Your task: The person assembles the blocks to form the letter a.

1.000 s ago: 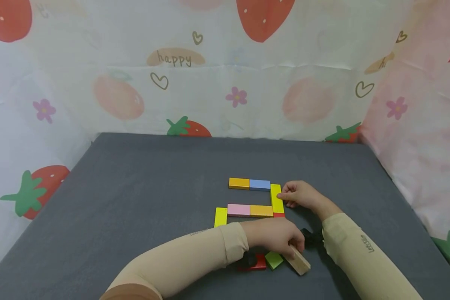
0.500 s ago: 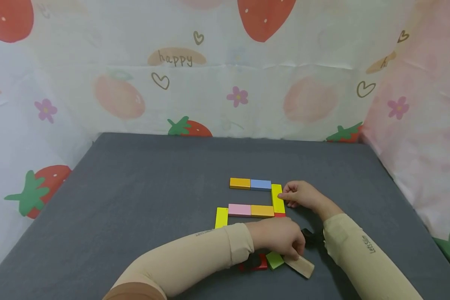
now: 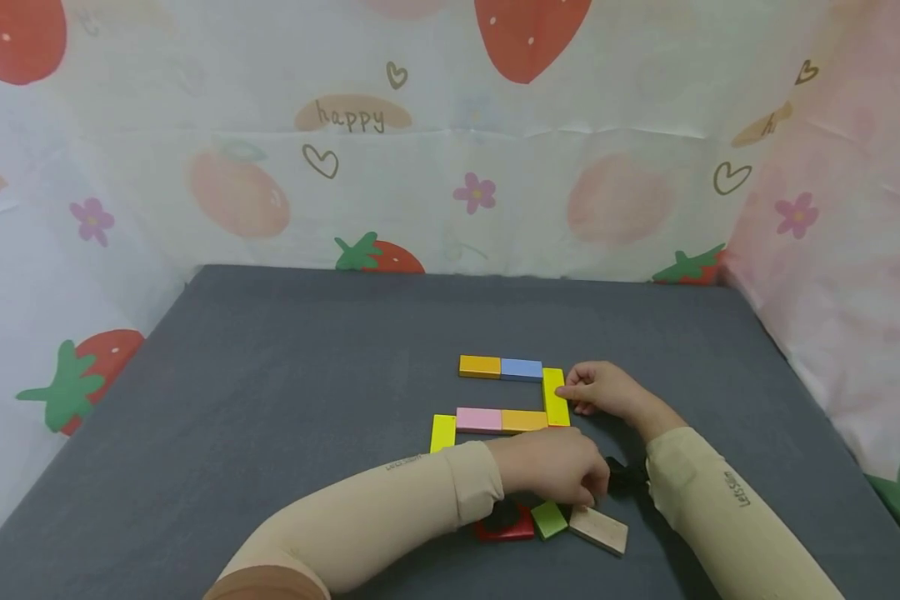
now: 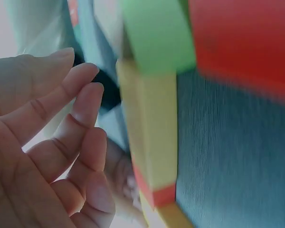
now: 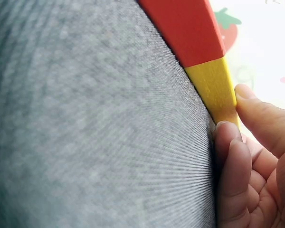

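Note:
In the head view, my left hand [image 3: 562, 467] hovers over the near part of a block layout, fingertips near a plain wooden block [image 3: 598, 531] that lies flat. The left wrist view shows its fingers [image 4: 90, 104] loosely curled with nothing between them, beside a pale yellow block [image 4: 159, 128] in line with a red one [image 4: 164, 194]. My right hand [image 3: 607, 392] pinches the edge of a yellow block [image 3: 554, 397], thumb on top and fingertips against its side. In the right wrist view a red block [image 5: 192, 33] meets that yellow block end to end.
An orange block [image 3: 480, 367] and a blue block [image 3: 521, 370] form the far row. A pink block [image 3: 478, 420], another orange block [image 3: 523, 422] and a yellow block [image 3: 442, 433] lie closer. A green block [image 3: 549, 519] and a red block [image 3: 521, 529] lie at the front.
The plain wooden block has gone from tilted under my left fingers to lying flat, and the left hand has let go of it and lifted slightly. My right hand stays on the yellow block.

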The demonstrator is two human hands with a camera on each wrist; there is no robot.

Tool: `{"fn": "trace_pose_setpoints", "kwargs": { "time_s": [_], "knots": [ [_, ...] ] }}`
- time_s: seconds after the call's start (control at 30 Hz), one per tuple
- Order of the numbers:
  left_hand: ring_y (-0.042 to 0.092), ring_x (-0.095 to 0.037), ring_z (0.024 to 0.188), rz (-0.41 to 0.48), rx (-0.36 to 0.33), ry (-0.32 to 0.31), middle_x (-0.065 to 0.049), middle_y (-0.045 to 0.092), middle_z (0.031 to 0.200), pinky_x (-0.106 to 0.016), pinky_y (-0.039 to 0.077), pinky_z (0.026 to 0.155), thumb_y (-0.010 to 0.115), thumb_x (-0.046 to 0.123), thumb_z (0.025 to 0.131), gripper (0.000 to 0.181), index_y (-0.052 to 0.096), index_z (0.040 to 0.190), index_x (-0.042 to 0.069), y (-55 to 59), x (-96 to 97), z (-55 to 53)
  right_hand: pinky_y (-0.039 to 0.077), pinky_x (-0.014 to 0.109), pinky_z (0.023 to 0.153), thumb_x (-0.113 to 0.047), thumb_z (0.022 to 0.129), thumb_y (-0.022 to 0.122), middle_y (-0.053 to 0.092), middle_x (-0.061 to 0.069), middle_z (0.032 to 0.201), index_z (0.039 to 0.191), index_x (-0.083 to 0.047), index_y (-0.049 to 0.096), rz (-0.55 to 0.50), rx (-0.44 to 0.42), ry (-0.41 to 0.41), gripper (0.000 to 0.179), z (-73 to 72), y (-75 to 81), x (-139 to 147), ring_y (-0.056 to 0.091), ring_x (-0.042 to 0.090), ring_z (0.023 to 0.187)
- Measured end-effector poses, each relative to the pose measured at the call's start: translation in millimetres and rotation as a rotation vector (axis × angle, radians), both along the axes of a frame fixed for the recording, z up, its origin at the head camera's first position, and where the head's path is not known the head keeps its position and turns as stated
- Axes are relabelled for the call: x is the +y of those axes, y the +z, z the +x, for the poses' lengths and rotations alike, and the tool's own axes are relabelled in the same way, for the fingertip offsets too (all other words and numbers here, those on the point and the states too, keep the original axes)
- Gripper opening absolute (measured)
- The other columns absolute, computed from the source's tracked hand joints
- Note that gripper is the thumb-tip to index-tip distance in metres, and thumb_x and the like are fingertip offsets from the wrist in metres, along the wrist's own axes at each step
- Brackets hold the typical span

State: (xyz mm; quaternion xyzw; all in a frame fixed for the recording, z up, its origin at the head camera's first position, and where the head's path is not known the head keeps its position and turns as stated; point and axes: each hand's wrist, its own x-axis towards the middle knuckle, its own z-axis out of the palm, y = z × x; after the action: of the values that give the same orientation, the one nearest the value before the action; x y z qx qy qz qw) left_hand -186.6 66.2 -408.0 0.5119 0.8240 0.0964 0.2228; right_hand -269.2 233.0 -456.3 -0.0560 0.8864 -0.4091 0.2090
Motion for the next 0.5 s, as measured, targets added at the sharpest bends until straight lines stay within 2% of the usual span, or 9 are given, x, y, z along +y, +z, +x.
{"fn": "trace_pose_setpoints", "kwargs": {
  "time_s": [0.2, 0.5],
  "knots": [
    [0.057, -0.005, 0.084, 0.024, 0.013, 0.098, 0.007, 0.069, 0.098, -0.013, 0.046, 0.078, 0.066, 0.021, 0.093, 0.018, 0.073, 0.109, 0.018, 8.7, -23.9, -10.6, 0.052, 0.028, 0.066, -0.029, 0.091, 0.069, 0.059, -0.001, 0.071, 0.085, -0.006, 0.061, -0.025, -0.004, 0.01, 0.024, 1.4, -0.7, -0.9, 0.059, 0.015, 0.067],
    [0.056, -0.007, 0.085, 0.054, 0.006, 0.265, 0.004, 0.067, 0.101, -0.019, 0.048, 0.08, 0.066, 0.023, 0.093, 0.02, 0.072, 0.111, 0.016, 16.1, -73.9, -28.5, 0.051, 0.025, 0.065, -0.03, 0.089, 0.071, 0.059, -0.002, 0.071, 0.088, -0.007, 0.064, 0.009, -0.042, -0.05, 0.024, 1.4, -0.3, -2.7, 0.058, 0.015, 0.066]
  ]
}}
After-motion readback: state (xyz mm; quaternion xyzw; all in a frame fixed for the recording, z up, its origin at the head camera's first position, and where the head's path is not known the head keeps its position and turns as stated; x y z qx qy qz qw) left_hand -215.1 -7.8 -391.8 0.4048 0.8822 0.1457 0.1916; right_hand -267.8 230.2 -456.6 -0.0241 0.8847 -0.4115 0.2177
